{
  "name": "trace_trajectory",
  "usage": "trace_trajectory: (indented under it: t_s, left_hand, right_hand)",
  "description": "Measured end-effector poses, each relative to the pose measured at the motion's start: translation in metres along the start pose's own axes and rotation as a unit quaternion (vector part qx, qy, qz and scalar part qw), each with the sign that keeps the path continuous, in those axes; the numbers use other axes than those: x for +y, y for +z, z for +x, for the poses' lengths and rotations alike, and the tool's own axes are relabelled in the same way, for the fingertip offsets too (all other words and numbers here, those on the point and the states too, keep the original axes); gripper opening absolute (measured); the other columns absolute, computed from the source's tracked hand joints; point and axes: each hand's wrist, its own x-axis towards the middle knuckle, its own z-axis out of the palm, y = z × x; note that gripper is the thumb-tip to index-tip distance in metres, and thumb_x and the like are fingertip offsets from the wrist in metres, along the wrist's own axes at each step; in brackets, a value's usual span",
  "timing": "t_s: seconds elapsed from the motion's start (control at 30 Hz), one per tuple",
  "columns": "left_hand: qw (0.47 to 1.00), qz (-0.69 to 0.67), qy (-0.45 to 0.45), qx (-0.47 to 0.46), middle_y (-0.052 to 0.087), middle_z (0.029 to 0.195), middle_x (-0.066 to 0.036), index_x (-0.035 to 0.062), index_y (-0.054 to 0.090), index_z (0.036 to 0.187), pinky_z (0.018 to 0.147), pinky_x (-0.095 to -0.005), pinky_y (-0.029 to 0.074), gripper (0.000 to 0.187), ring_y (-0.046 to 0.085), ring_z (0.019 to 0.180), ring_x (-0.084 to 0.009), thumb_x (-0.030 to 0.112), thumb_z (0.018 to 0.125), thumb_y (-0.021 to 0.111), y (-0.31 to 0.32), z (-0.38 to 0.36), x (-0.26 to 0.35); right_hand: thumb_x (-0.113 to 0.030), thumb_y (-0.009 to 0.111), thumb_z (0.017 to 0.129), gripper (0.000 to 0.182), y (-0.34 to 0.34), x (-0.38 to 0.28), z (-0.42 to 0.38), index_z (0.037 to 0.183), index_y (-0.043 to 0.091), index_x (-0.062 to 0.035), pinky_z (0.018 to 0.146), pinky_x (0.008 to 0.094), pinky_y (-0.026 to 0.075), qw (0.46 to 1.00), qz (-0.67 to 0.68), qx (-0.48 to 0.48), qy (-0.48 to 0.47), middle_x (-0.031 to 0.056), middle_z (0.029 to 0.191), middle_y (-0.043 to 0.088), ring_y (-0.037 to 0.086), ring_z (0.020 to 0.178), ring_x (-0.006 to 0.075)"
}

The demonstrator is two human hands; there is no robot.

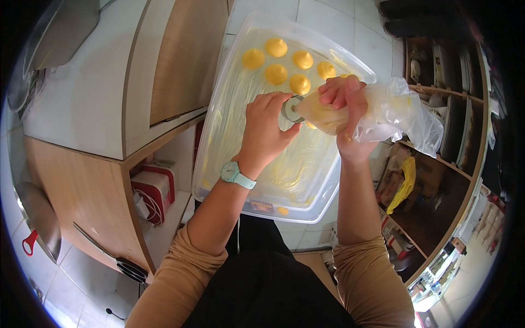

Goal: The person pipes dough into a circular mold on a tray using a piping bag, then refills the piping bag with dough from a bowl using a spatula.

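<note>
My left hand (267,123) pinches a small round ring (286,113) between thumb and fingers, low over a clear plastic tub (215,112). My right hand (350,104) is wrapped round a clear piping bag (388,109) with yellow filling. The bag's tip points left into the ring, and its loose plastic end spreads to the right. Several yellow piped mounds (276,47) with peaked tops stand in rows at the far end of the tub. Part of another mound shows just under the bag, and my right hand partly covers one behind it.
A wooden cabinet (82,186) stands close on the left, with a red and white box (156,191) on its shelf. To the right, a brown shelf unit (437,202) holds trays and a yellow bag (403,185). White floor tiles (322,16) show beyond the tub.
</note>
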Motion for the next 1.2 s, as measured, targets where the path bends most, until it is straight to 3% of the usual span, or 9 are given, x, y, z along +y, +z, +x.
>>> trace_trajectory:
  t_s: [0.13, 0.23, 0.33, 0.43, 0.53, 0.73, 1.2]
  left_hand:
    - [1.0, -0.01, -0.001, -0.005, 0.059, 0.104, -0.007, 0.007, 0.057, 0.107, 0.087, -0.0386, 0.038, 0.051, 0.053, 0.1, -0.0265, 0.01, 0.06, 0.077, 0.001, -0.001, -0.002]
    - [1.0, -0.012, -0.003, -0.003, 0.06, 0.104, -0.007, 0.0075, 0.057, 0.107, 0.087, -0.0386, 0.038, 0.051, 0.053, 0.1, -0.0268, 0.011, 0.06, 0.078, 0.001, -0.002, -0.003]
    - [1.0, -0.003, -0.006, 0.001, 0.061, 0.103, -0.008, 0.0083, 0.058, 0.106, 0.087, -0.0386, 0.039, 0.051, 0.055, 0.099, -0.0276, 0.013, 0.06, 0.079, 0.001, -0.002, -0.002]
    - [1.0, 0.002, -0.01, -0.002, 0.061, 0.103, -0.008, 0.0085, 0.058, 0.105, 0.086, -0.0385, 0.039, 0.051, 0.055, 0.098, -0.0275, 0.013, 0.06, 0.08, 0.001, -0.002, -0.003]
    - [1.0, 0.003, -0.009, -0.004, 0.061, 0.102, -0.008, 0.0087, 0.058, 0.105, 0.085, -0.0385, 0.039, 0.051, 0.055, 0.098, -0.0274, 0.014, 0.06, 0.08, 0.001, -0.002, -0.003]
    - [1.0, 0.007, -0.01, -0.006, 0.061, 0.102, -0.008, 0.0086, 0.058, 0.105, 0.086, -0.0387, 0.039, 0.05, 0.054, 0.098, -0.0274, 0.014, 0.06, 0.079, 0.0, -0.002, -0.002]
    - [1.0, 0.003, -0.007, -0.004, 0.06, 0.103, -0.008, 0.0081, 0.058, 0.106, 0.087, -0.0388, 0.039, 0.051, 0.054, 0.099, -0.0276, 0.014, 0.061, 0.079, 0.0, -0.002, -0.002]
  right_hand:
    - [-0.001, 0.054, 0.087, 0.013, 0.004, 0.0, -0.003, 0.075, 0.056, 0.0017, 0.061, 0.0312, 0.049, 0.999, -0.029, 0.008, -0.032, 0.0102, 0.071, 0.058, 0.058, 0.066, 0.0185]
    - [-0.005, 0.056, 0.089, 0.016, 0.006, 0.001, -0.004, 0.074, 0.056, 0.0015, 0.06, 0.032, 0.049, 0.998, 0.048, 0.038, 0.015, 0.0094, 0.07, 0.057, 0.058, 0.065, 0.0186]
    - [-0.007, 0.057, 0.09, 0.017, 0.005, 0.003, -0.005, 0.075, 0.056, 0.0019, 0.059, 0.0333, 0.05, 0.999, 0.032, 0.039, 0.011, 0.0092, 0.07, 0.056, 0.058, 0.063, 0.0193]
    - [-0.008, 0.047, 0.092, 0.027, 0.011, 0.0, -0.003, 0.065, 0.049, -0.0024, 0.065, 0.0375, 0.048, 0.998, -0.036, 0.052, 0.015, 0.0073, 0.06, 0.048, 0.053, 0.059, 0.0204]
    - [-0.004, 0.055, 0.089, 0.016, 0.002, 0.01, -0.004, 0.074, 0.056, 0.0008, 0.059, 0.0341, 0.05, 0.998, -0.003, 0.014, -0.053, 0.0084, 0.067, 0.053, 0.057, 0.062, 0.0195]
    - [-0.001, 0.052, 0.089, 0.014, 0.0, 0.006, -0.004, 0.076, 0.057, -0.0001, 0.06, 0.0337, 0.05, 0.996, -0.056, -0.012, -0.067, 0.0071, 0.065, 0.051, 0.055, 0.062, 0.0186]
    - [-0.008, 0.051, 0.092, 0.026, 0.007, -0.005, -0.004, 0.067, 0.05, -0.0023, 0.061, 0.0318, 0.047, 0.999, -0.027, 0.041, 0.0, 0.0048, 0.061, 0.048, 0.051, 0.06, 0.0158]
